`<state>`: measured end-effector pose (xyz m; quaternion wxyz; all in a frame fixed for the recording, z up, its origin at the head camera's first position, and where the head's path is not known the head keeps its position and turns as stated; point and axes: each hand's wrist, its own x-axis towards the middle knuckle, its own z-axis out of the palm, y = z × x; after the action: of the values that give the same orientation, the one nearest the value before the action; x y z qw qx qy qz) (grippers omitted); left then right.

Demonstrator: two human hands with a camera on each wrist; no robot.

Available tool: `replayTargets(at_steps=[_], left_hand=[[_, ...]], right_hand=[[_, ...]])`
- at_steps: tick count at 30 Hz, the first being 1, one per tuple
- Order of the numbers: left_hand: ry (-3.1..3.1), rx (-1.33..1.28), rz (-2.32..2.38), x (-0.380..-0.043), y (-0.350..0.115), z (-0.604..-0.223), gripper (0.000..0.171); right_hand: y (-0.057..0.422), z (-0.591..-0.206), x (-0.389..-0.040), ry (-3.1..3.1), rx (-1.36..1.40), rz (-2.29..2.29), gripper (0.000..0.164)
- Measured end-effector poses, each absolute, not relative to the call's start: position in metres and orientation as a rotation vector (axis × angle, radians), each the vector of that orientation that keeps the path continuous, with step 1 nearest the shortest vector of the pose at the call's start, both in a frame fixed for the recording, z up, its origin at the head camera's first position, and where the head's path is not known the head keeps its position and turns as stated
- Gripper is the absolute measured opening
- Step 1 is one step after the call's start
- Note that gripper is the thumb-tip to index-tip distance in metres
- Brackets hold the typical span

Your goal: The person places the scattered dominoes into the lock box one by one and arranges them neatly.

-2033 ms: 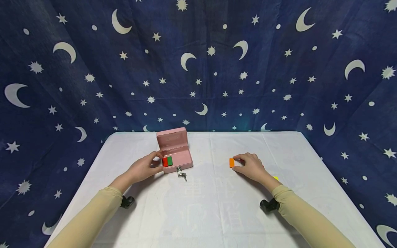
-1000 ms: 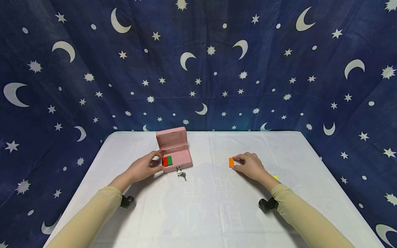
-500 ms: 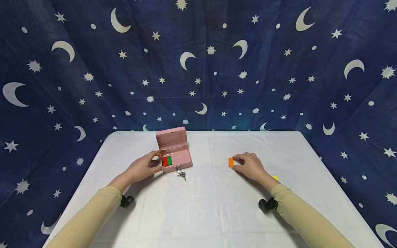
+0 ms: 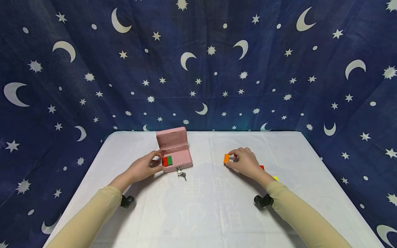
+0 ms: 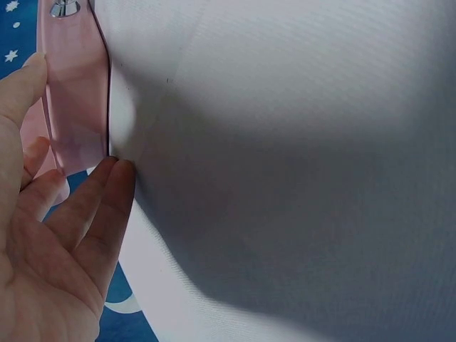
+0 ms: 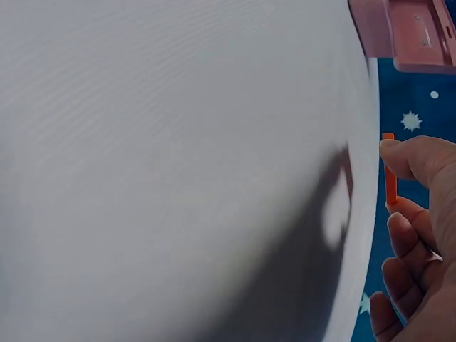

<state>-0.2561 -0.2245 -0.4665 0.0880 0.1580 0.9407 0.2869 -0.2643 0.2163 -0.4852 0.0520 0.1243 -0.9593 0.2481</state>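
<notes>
A pink cash box [image 4: 176, 168] stands with its lid [image 4: 172, 138] raised at the left of the white table. My left hand [image 4: 141, 167] grips the left end of this box, thumb near the front corner and fingers towards the back. Inside, by that end, a red block [image 4: 165, 161] and a green block [image 4: 169, 160] lie side by side. My right hand [image 4: 245, 162] pinches a thin orange block [image 4: 226, 158] between thumb and fingertip. In the right wrist view the orange block [image 6: 390, 168] is seen edge-on, above its shadow on the cloth.
Keys [image 4: 184, 176] hang from the lock at the box's front. Behind my right hand a red block [image 4: 262, 167] and a yellow block [image 4: 275, 178] lie on the table, partly hidden by my wrist. A dark cloth with moons and stars surrounds the table.
My right hand has lifted the orange block and moved slightly left and away from me, uncovering part of the red block behind it. My left hand and the box stay put.
</notes>
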Motion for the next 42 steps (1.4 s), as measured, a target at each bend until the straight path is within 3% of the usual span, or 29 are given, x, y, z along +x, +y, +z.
replayTargets(at_steps=[42], left_hand=[[2.793, 0.505, 0.876, -0.256, -0.225, -0.468, 0.054]], right_hand=[[0.136, -0.451, -0.28, -2.831, 0.623, 0.823, 0.04]])
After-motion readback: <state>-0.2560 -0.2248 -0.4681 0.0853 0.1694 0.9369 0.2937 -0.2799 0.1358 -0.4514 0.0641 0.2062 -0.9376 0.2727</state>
